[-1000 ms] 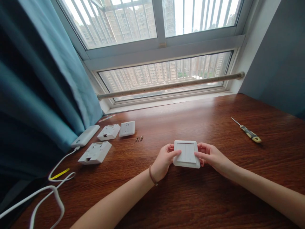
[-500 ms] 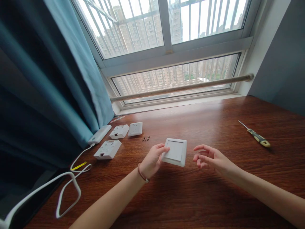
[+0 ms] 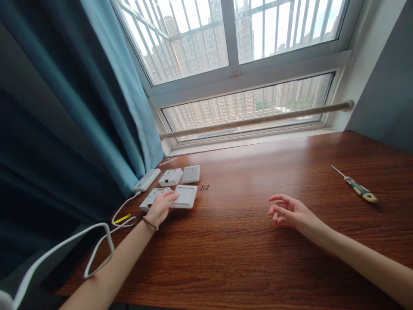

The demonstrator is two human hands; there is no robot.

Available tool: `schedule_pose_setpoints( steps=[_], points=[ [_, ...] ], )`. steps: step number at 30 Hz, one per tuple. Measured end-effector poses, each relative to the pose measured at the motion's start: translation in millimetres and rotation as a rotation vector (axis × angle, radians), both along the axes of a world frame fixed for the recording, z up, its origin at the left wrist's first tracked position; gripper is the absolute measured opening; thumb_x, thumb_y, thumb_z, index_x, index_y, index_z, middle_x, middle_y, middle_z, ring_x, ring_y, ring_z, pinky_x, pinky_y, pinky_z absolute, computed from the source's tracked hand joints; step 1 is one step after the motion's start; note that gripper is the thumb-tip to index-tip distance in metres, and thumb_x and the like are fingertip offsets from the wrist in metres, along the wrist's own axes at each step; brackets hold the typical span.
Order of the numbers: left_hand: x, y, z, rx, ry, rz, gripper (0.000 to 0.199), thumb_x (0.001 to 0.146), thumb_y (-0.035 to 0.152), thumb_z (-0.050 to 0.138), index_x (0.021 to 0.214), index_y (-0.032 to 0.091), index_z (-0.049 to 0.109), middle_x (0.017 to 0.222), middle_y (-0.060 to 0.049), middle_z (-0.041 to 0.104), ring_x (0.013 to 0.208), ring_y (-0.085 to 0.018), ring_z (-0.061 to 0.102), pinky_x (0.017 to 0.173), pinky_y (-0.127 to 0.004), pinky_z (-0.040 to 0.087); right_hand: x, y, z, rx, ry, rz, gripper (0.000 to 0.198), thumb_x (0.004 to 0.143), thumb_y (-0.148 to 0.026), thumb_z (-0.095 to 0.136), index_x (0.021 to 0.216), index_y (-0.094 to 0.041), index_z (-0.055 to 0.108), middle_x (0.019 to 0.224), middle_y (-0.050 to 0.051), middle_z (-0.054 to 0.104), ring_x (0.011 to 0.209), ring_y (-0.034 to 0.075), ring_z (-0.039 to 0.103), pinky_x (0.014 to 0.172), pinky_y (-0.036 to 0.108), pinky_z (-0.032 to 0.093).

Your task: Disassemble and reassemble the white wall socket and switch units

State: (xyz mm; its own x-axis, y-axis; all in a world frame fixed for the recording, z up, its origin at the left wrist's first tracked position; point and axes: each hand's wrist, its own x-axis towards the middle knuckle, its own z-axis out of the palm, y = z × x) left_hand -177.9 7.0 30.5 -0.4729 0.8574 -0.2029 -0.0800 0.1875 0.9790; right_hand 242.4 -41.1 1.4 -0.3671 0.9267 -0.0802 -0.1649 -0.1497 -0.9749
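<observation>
My left hand (image 3: 160,208) pinches the left edge of a square white wall switch plate (image 3: 185,196), thumb on top. Whether the plate touches the table I cannot tell. Partly behind that hand sits a white mounting box (image 3: 151,198). A second white mounting box (image 3: 171,177) and a white socket panel (image 3: 191,174) lie just beyond. Several small screws (image 3: 204,187) rest to the right of the plate. Over the middle right of the table hovers my right hand (image 3: 286,210), fingers loosely curled and apart, holding nothing.
A screwdriver (image 3: 358,188) with a yellow and grey handle lies at the far right of the brown wooden table (image 3: 238,254). At the left are a white power bank (image 3: 146,180), its white cable (image 3: 108,232) with a yellow tie, and a blue curtain (image 3: 129,107). A window stands behind.
My left hand has carried the switch plate leftward, to beside the mounting boxes. My right hand stays nearly where it was. The whole view has shifted slightly.
</observation>
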Motion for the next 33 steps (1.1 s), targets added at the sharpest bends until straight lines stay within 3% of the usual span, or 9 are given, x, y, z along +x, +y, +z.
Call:
schedule_pose_setpoints(
  steps=[6,13,22,33],
  points=[
    [-12.6,12.7,-12.5,-0.032,0.015,0.001,0.025,0.067,-0.004,0.065,0.087,0.008,0.055,0.062,-0.001,0.061,0.058,-0.013,0.061,0.056,-0.022,0.049,1.3,0.4,7.7,0.023,-0.042,-0.028,0.048,0.068,-0.048,0.067,0.099,-0.017,0.048,0.076,0.004,0.061,0.060,0.012,0.058,0.056,0.027,0.049],
    [-15.2,14.4,-9.3,-0.036,0.050,-0.015,0.019,0.065,-0.003,0.066,0.079,0.008,0.057,0.058,0.000,0.059,0.053,-0.012,0.059,0.052,-0.021,0.047,0.3,2.2,1.4,0.014,-0.027,-0.021,0.047,0.067,-0.046,0.068,0.099,-0.017,0.049,0.074,0.002,0.061,0.059,0.011,0.058,0.055,0.025,0.047],
    [-19.6,18.5,-14.7,-0.044,0.163,0.053,0.032,0.059,-0.001,0.071,0.085,0.008,0.055,0.068,-0.002,0.063,0.063,-0.013,0.062,0.059,-0.022,0.048,1.6,2.0,-1.6,0.008,-0.019,-0.007,0.045,0.070,-0.044,0.067,0.100,-0.018,0.047,0.074,0.002,0.061,0.059,0.011,0.058,0.055,0.025,0.047],
    [-14.2,17.2,-8.7,-0.110,0.494,0.068,0.041,0.051,0.025,0.074,0.084,0.007,0.059,0.078,-0.006,0.065,0.081,-0.024,0.062,0.072,-0.031,0.047,1.9,3.7,-7.0,0.015,-0.007,0.015,0.043,0.072,-0.041,0.065,0.102,-0.017,0.046,0.076,0.003,0.061,0.059,0.011,0.058,0.055,0.026,0.046]
  ],
)
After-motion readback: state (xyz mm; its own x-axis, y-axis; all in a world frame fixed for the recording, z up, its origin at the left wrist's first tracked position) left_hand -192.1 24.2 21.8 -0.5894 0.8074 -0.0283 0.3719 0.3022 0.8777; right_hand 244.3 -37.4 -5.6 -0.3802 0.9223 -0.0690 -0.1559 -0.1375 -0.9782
